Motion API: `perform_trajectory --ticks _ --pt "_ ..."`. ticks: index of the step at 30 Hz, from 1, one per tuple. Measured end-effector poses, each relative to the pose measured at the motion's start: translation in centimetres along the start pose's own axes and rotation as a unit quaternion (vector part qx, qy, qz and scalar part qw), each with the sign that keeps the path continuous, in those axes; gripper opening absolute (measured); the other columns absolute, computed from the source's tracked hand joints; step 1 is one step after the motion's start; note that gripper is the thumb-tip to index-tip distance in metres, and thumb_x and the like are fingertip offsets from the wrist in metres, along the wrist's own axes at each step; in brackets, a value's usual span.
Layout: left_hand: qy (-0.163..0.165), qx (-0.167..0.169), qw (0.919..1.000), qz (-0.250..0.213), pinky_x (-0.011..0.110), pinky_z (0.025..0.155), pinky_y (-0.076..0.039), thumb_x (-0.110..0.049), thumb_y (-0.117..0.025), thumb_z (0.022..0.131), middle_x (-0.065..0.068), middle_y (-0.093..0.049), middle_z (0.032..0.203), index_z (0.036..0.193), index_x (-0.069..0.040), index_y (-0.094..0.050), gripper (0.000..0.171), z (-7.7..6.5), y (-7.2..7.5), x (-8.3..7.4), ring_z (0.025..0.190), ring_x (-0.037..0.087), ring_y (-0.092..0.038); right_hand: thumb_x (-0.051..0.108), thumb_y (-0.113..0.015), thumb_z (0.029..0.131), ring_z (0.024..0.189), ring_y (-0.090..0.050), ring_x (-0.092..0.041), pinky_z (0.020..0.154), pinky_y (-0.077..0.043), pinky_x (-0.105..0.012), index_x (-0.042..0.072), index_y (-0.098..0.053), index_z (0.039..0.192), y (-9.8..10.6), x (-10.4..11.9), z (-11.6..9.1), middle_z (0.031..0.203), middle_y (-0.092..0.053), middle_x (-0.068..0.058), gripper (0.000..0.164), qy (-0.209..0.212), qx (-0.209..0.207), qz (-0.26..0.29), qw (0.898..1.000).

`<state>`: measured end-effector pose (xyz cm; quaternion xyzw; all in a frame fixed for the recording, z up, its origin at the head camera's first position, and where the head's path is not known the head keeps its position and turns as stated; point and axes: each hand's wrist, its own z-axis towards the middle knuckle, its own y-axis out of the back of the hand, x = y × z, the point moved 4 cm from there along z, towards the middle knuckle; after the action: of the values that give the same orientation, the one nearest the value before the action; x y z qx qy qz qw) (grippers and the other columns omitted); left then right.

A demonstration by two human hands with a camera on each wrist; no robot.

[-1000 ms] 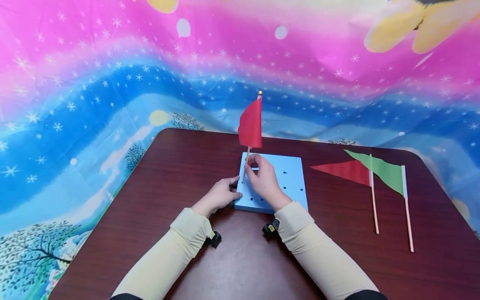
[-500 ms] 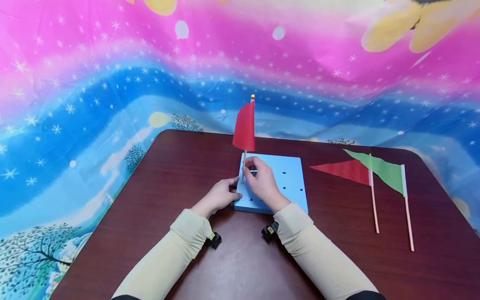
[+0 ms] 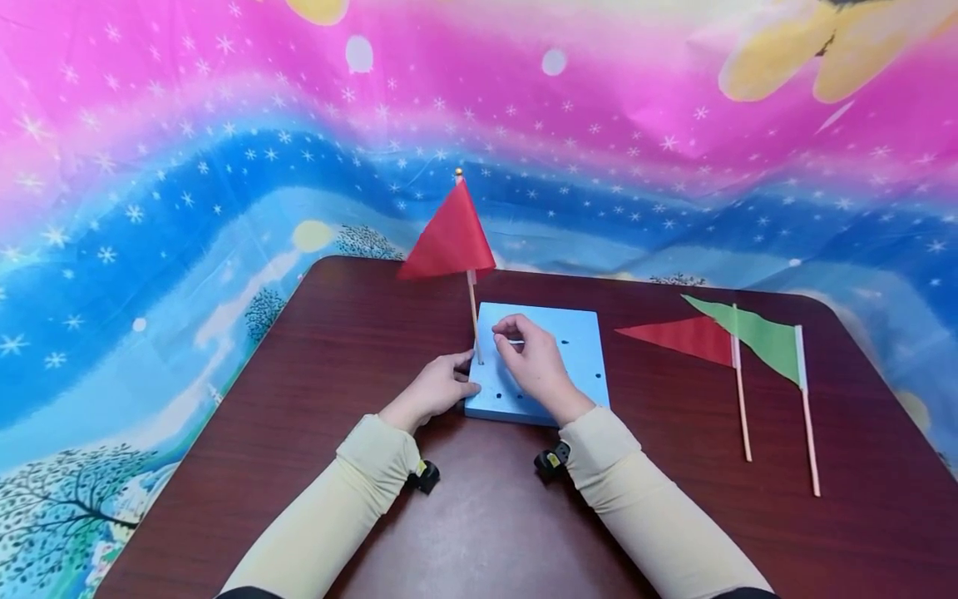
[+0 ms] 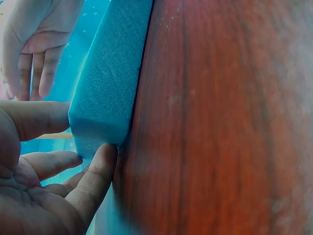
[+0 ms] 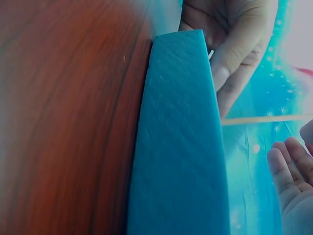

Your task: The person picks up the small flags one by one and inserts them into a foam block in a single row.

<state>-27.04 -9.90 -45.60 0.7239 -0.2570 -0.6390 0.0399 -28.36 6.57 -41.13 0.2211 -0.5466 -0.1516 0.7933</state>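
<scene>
One broad printed cloth backdrop [image 3: 419,100], pink over blue with white snowflakes, hung behind and around a dark red-brown wood-grain counter [image 3: 337,320], rounded at the far corners and showing a pale sheen toward the near side. Near the middle of that surface, a light-blue square slab [image 3: 580,320], foam-like, pierced by small dark holes. Rising from close to its left edge, a bright red triangular cloth flag [image 3: 452,237] on a thin pale wooden pole [image 3: 474,309], tilted leftward. Off to the right, lying flat and overlapping, a green triangular flag [image 3: 771,341] and a darker red triangular flag [image 3: 688,339], both on pale poles. At the slab's near-left corner, the left hand [image 3: 430,391], fingers gripping the edge. Over the slab, the right hand [image 3: 535,358], fingers loosely bent, holding nothing, just beside the pole but apart from it. Step in hand, by all appearances: planting the upright flag, probably near done, depth of seating impossible to tell. Next move, likely: checking firmness, perhaps straightening the lean, with the slab kept steady; afterwards, perhaps, reaching rightward for a lying flag. Smallest of all, a gold bead [image 3: 459,171] at the pole's tip.
</scene>
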Motion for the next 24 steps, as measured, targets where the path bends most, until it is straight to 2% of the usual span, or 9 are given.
perform_trajectory --ticks 7,14,24 --pt "0.002 -0.007 1.0 0.002 0.033 0.085 -0.056 0.0 -0.07 0.094 0.018 -0.07 0.118 0.156 0.002 -0.042 0.068 0.0 0.0 -0.1 0.109 0.027 -0.066 0.011 -0.063 0.103 0.107 -0.065 -0.026 0.094 -0.056 -0.044 0.004 -0.066 0.116 1.5 -0.9 -0.5 0.112 -0.069 -0.012 0.015 -0.014 0.003 -0.013 1.0" --pt "0.001 -0.01 0.9999 0.01 0.033 0.083 -0.056 0.001 -0.071 0.093 0.019 -0.065 0.129 0.156 0.001 -0.042 0.068 0.0 0.1 0.1 0.112 0.029 -0.063 0.009 -0.063 0.103 0.108 -0.064 -0.028 0.095 -0.055 -0.046 0.002 -0.066 0.118 3.6 -1.9 -1.1 0.113 -0.069 -0.014 0.017 -0.023 0.004 -0.022 0.999" --pt "0.0 -0.005 0.9998 0.017 0.034 0.086 -0.056 -0.001 -0.07 0.095 0.02 -0.062 0.135 0.156 0.001 -0.041 0.068 -0.1 0.1 0.1 0.116 0.031 -0.063 0.01 -0.064 0.102 0.108 -0.063 -0.032 0.095 -0.054 -0.05 -0.003 -0.065 0.122 6.6 -3.5 -1.7 0.115 -0.068 -0.018 0.024 -0.042 -0.001 -0.05 0.998"
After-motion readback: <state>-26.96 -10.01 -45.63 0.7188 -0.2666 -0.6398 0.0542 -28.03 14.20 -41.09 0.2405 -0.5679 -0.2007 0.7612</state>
